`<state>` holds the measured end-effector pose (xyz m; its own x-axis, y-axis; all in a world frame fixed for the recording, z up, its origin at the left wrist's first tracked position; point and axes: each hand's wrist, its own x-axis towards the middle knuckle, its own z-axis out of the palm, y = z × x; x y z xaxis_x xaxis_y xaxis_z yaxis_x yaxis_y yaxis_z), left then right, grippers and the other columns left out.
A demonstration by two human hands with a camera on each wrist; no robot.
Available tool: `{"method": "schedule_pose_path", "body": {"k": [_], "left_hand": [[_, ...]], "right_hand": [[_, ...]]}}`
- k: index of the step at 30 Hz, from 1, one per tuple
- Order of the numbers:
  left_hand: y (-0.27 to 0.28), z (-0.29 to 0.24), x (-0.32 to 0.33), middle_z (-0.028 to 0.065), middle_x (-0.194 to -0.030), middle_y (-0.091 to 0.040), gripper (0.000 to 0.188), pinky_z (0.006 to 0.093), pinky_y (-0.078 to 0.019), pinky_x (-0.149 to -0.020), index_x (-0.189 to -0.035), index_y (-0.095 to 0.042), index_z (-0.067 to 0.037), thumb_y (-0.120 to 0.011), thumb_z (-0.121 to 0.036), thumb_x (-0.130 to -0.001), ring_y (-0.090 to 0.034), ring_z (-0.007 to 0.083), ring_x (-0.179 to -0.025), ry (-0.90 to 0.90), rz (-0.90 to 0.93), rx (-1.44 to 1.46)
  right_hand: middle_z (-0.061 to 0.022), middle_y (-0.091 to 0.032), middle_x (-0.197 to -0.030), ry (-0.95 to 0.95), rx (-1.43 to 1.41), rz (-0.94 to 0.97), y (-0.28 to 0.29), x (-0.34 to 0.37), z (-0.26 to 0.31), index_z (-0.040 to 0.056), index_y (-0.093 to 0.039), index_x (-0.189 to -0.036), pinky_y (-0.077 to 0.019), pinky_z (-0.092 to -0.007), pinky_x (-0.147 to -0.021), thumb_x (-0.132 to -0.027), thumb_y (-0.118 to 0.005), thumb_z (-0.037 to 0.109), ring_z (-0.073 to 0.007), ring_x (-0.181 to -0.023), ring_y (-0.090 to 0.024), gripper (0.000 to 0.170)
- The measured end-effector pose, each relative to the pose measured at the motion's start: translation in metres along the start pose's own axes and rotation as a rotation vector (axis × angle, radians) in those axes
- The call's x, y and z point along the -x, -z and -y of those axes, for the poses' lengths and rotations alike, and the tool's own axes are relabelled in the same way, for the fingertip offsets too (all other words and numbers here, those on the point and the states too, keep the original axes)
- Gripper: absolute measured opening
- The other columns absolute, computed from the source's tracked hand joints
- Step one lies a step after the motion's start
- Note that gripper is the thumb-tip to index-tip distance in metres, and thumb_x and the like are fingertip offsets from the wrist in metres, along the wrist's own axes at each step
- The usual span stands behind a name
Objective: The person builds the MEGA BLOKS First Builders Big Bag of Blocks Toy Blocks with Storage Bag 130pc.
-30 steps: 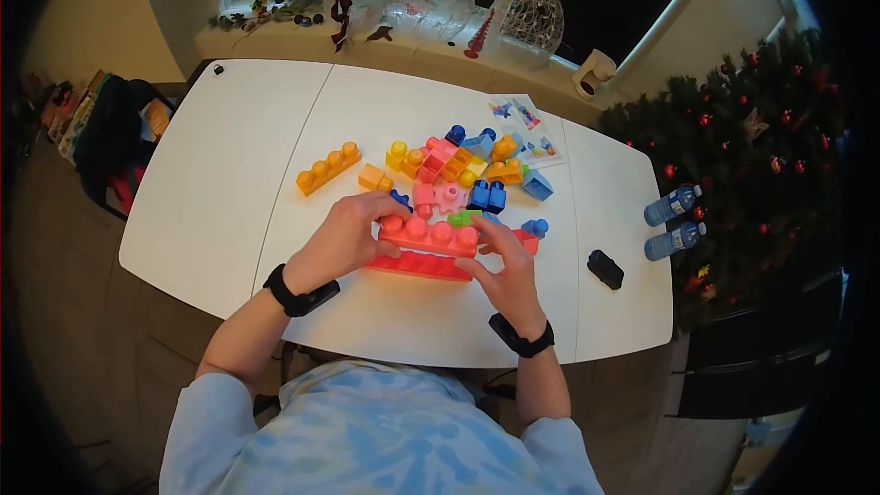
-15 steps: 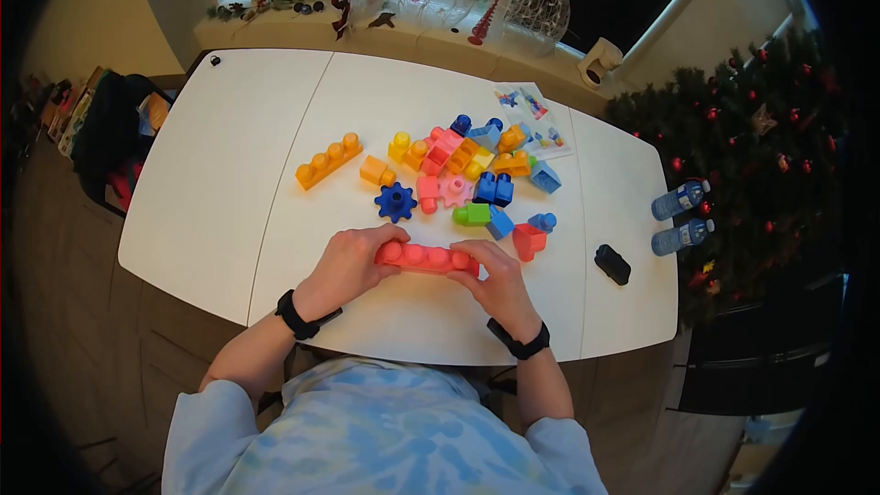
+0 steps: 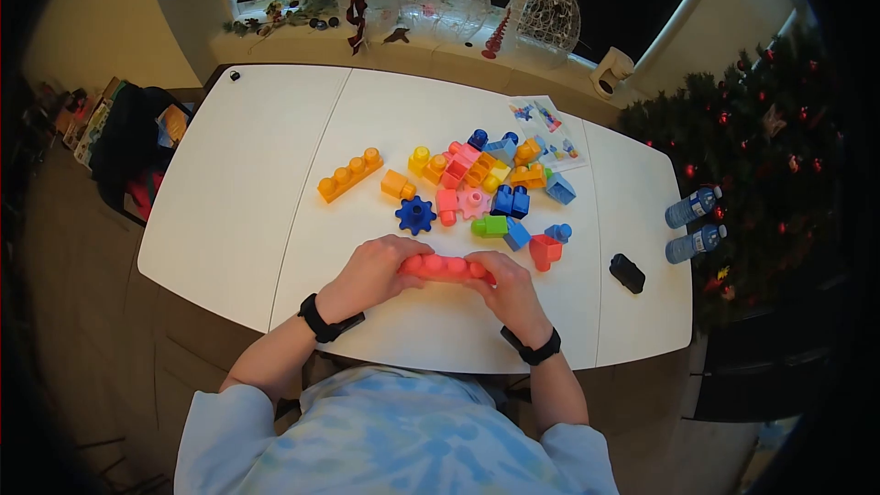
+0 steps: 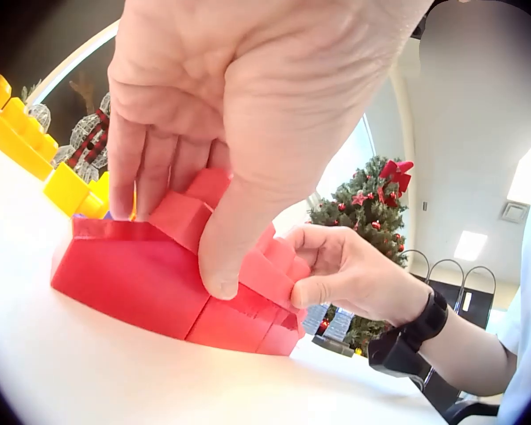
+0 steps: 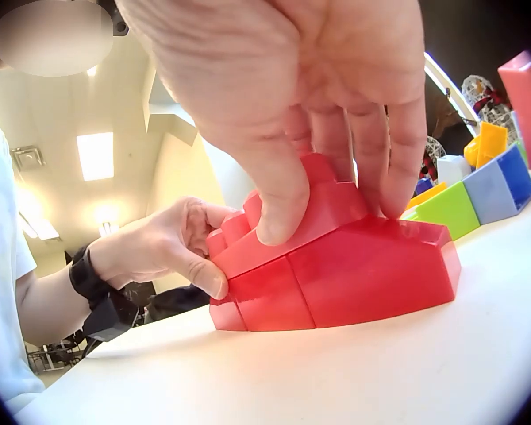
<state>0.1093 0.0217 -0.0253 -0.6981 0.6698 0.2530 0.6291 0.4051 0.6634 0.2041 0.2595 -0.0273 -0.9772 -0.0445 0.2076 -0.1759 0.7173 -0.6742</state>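
Observation:
A long coral-red toy building block point(image 3: 446, 266) with a row of round studs lies across red blocks point(image 5: 372, 270) on the table near its front edge. It sits tilted over them in the right wrist view. My left hand point(image 3: 371, 272) grips its left end, thumb on the near side and fingers behind. At the other end my right hand point(image 3: 507, 291) pinches it the same way. In the left wrist view, the lower red blocks point(image 4: 128, 279) rest on the white tabletop. Just beyond the hands are a dark blue gear block point(image 3: 416, 214) and a green block point(image 3: 489, 226).
Loose blocks in several colours pile up behind the hands, with a long orange block point(image 3: 350, 175) to their left. A printed sheet point(image 3: 557, 142) lies behind the pile. On the right are a black case point(image 3: 628, 273) and two water bottles point(image 3: 691, 207).
Both hands have brought the long red block toward the body and down over the red blocks, which it now covers in the head view. The blue gear block has come into full view.

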Motion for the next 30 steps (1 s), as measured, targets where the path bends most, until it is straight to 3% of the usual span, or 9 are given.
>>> {"method": "schedule_pose_path", "body": {"k": [2, 4, 7, 9, 12, 19, 21, 24, 30], "left_hand": [[0.018, 0.005, -0.007, 0.0138, -0.111, -0.075, 0.042, 0.0386, -0.0576, -0.086, -0.114, -0.073, -0.006, -0.087, -0.017, -0.076, -0.071, 0.0318, -0.098, -0.091, -0.009, 0.021], [0.044, 0.015, -0.019, 0.0124, -0.116, -0.074, 0.045, 0.0400, -0.0570, -0.089, -0.117, -0.072, -0.005, -0.088, -0.019, -0.077, -0.070, 0.0316, -0.103, 0.152, -0.320, 0.010], [0.059, 0.068, -0.022, 0.0136, -0.116, -0.074, 0.050, 0.0402, -0.0571, -0.089, -0.121, -0.071, -0.005, -0.088, -0.019, -0.077, -0.071, 0.0311, -0.103, 0.269, -0.455, -0.308], [0.060, 0.092, -0.021, 0.0157, -0.111, -0.075, 0.051, 0.0388, -0.0578, -0.087, -0.122, -0.072, -0.004, -0.087, -0.019, -0.075, -0.072, 0.0308, -0.098, 0.484, -0.306, -0.414], [0.053, 0.114, -0.020, 0.0186, -0.103, -0.076, 0.047, 0.0383, -0.0591, -0.084, -0.117, -0.075, -0.003, -0.086, -0.019, -0.075, -0.073, 0.0310, -0.090, 0.529, -0.246, -0.357], [0.084, 0.049, -0.005, 0.0164, -0.101, -0.078, 0.037, 0.0353, -0.0625, -0.078, -0.112, -0.076, 0.000, -0.083, -0.006, -0.077, -0.075, 0.0250, -0.088, 0.517, -0.371, -0.132], [0.074, 0.023, -0.003, 0.0140, -0.101, -0.078, 0.039, 0.0326, -0.0634, -0.081, -0.114, -0.076, 0.000, -0.084, -0.001, -0.076, -0.075, 0.0220, -0.088, 0.291, -0.258, 0.059], [0.055, -0.005, -0.007, 0.0139, -0.101, -0.078, 0.040, 0.0321, -0.0632, -0.084, -0.114, -0.077, -0.003, -0.085, -0.001, -0.075, -0.074, 0.0219, -0.086, 0.321, 0.060, 0.085], [0.022, 0.023, -0.008, 0.0164, -0.100, -0.077, 0.037, 0.0321, -0.0612, -0.082, -0.118, -0.076, -0.006, -0.083, -0.010, -0.081, -0.074, 0.0249, -0.081, 0.259, 0.188, 0.274]], "right_hand": [[-0.0109, -0.071, -0.100, 0.020, -0.006, 0.000, 0.001, 0.003, 0.002, 0.0056, -0.068, -0.110, -0.0563, -0.0395, -0.082, -0.080, -0.081, 0.008, -0.0303, -0.094, -0.069, 0.033], [-0.0106, -0.071, -0.099, 0.025, -0.013, 0.012, 0.000, 0.007, 0.004, 0.0057, -0.068, -0.110, -0.0563, -0.0396, -0.082, -0.080, -0.081, 0.008, -0.0304, -0.094, -0.069, 0.032], [-0.0103, -0.071, -0.100, 0.075, -0.027, -0.005, 0.000, 0.011, 0.010, 0.0063, -0.068, -0.109, -0.0563, -0.0400, -0.082, -0.080, -0.081, 0.008, -0.0305, -0.094, -0.069, 0.032], [-0.0100, -0.071, -0.102, 0.118, -0.030, -0.040, -0.001, 0.010, 0.012, 0.0070, -0.068, -0.109, -0.0564, -0.0403, -0.082, -0.080, -0.081, 0.009, -0.0307, -0.095, -0.069, 0.032], [-0.0100, -0.072, -0.103, 0.131, -0.044, -0.035, -0.002, 0.010, 0.012, 0.0074, -0.068, -0.109, -0.0566, -0.0400, -0.082, -0.080, -0.081, 0.009, -0.0308, -0.096, -0.069, 0.032], [-0.0091, -0.071, -0.111, 0.093, -0.073, 0.027, -0.005, 0.016, 0.006, 0.0073, -0.069, -0.108, -0.0571, -0.0391, -0.084, -0.079, -0.082, 0.009, -0.0290, -0.096, -0.069, 0.032], [-0.0106, -0.064, -0.131, 0.032, -0.071, 0.062, -0.004, 0.015, 0.009, 0.0074, -0.069, -0.108, -0.0578, -0.0383, -0.088, -0.078, -0.083, 0.009, -0.0283, -0.102, -0.069, 0.034], [-0.0127, -0.052, -0.148, 0.024, -0.052, 0.055, -0.004, 0.013, 0.009, 0.0081, -0.069, -0.106, -0.0571, -0.0383, -0.095, -0.076, -0.085, 0.008, -0.0307, -0.115, -0.065, 0.034], [-0.0144, -0.049, -0.153, 0.083, 0.000, 0.043, -0.006, 0.010, 0.004, 0.0067, -0.061, -0.099, -0.0540, -0.0405, -0.102, -0.075, -0.086, 0.008, -0.0350, -0.129, -0.058, 0.035]]}}
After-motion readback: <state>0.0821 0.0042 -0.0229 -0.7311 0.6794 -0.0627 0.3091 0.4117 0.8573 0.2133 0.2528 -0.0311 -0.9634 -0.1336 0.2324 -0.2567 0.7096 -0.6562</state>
